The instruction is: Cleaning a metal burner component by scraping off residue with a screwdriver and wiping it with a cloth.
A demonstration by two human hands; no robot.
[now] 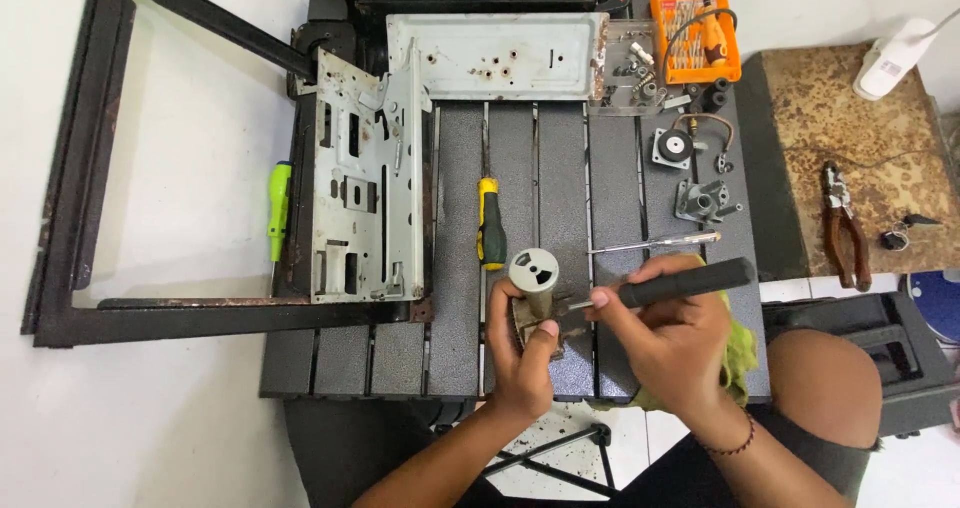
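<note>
Mid-unscrewing, by the look of it: left hand [525, 353] clamped around the grey cylindrical part [537, 286], right hand [672, 343] gripping the black-handled screwdriver [672, 285], tip at the part between both hands; next, steady turning without slipping

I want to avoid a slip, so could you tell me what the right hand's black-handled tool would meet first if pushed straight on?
Probably the small grey metal part gripped by the left hand; the right hand aims the tool leftward at it.

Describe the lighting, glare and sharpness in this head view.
Head view: even, bright overhead light, soft shadows. The white floor at left is washed out. The left hand, right hand and black-handled tool are fairly sharp; mild wide-angle bending shows on the black frame.
</note>
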